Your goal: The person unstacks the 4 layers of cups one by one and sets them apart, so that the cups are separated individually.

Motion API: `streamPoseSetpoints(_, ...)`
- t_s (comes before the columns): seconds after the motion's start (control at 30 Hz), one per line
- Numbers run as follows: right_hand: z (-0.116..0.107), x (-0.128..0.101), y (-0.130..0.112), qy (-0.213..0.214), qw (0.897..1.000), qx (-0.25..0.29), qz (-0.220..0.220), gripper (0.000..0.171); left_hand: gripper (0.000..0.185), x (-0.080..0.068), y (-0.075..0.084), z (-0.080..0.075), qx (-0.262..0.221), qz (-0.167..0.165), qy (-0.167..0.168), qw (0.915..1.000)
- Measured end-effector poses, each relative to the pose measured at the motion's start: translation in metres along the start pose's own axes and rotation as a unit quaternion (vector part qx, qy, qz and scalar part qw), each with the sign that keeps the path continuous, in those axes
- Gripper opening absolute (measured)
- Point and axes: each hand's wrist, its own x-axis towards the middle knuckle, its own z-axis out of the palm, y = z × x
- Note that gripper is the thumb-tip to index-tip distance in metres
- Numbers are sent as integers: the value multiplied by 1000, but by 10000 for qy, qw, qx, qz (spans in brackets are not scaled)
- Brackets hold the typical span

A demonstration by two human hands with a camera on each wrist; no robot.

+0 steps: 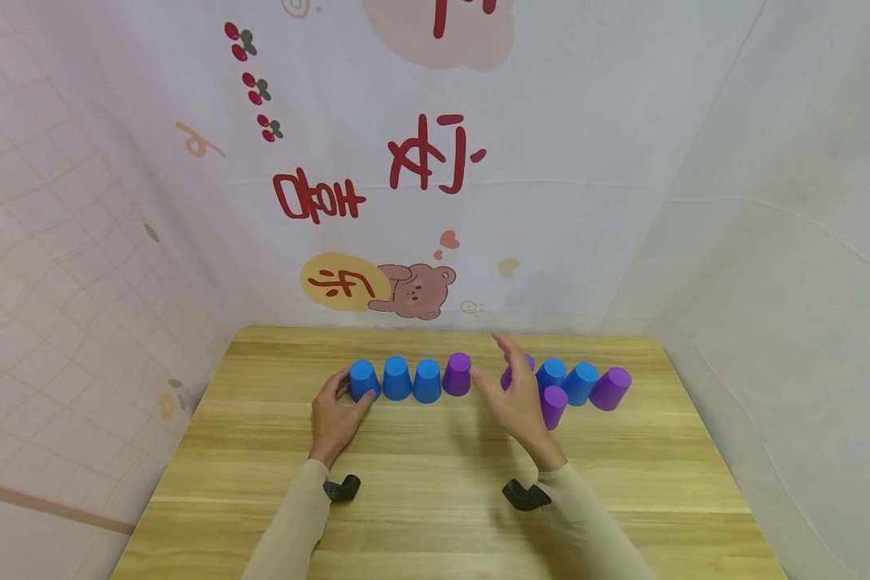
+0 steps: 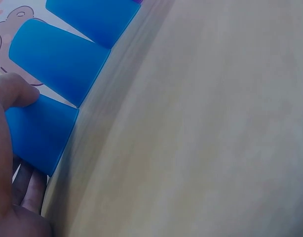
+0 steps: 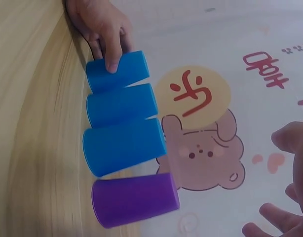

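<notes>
Toward the far edge of the desk (image 1: pixel 435 483) stands a row of upturned cups, and the left hand (image 1: pixel 337 415) grasps the blue cup (image 1: pixel 363 380) at the left end of that row, thumb on one side and fingers curled round the other; the left wrist view confirms the thumb on its wall, while most of the hand is cut off at the frame's edge there. Next along stand a second blue cup (image 1: pixel 396 378), a third blue cup (image 1: pixel 427 381) and a purple cup (image 1: pixel 457 374), each just beside its neighbour. The right hand (image 1: pixel 516 399) hovers above the desk right of the purple cup, fingers spread and loose, gripping nothing; it hides most of another purple cup (image 1: pixel 509 374) behind it and the lower part of a small purple cup (image 1: pixel 554 404) at its right. Further right lie two blue cups (image 1: pixel 565 379) and a tilted purple cup (image 1: pixel 611 388), nearer the far right corner. In the right wrist view only fingertips show at the frame's corner. The cloth backdrop (image 1: pixel 623 201) carries a cartoon bear (image 1: pixel 415 292) and red characters that appear mirrored, so they cannot be read. A black strap fitting (image 1: pixel 341 487) sits at each wrist, its shape hard to make out.
</notes>
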Motion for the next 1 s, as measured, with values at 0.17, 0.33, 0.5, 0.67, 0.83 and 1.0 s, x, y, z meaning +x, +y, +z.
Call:
streamPoseSetpoints(0.17,13,4,-1,-41,9998,-69,204,75,68,0,1,0,14,-9,-2,10000)
streamPoseSetpoints(0.33,26,7,-1,-82,9990,-42,427,74,68,0,2,0,16,-32,4,10000)
streamPoseSetpoints(0.5,39,9,0,-10,9988,-96,487,70,68,0,3,0,60,-31,12,10000)
streamPoseSetpoints(0.67,51,10,2,32,9977,-170,652,72,69,0,3,0,49,-32,-6,10000)
streamPoseSetpoints(0.83,61,11,6,149,9955,-375,862,74,68,-1,4,-1,-4,-56,-5,10000)
streamPoseSetpoints(1.0,69,11,12,300,9938,-429,976,74,69,-1,4,-1,23,-59,-17,10000)
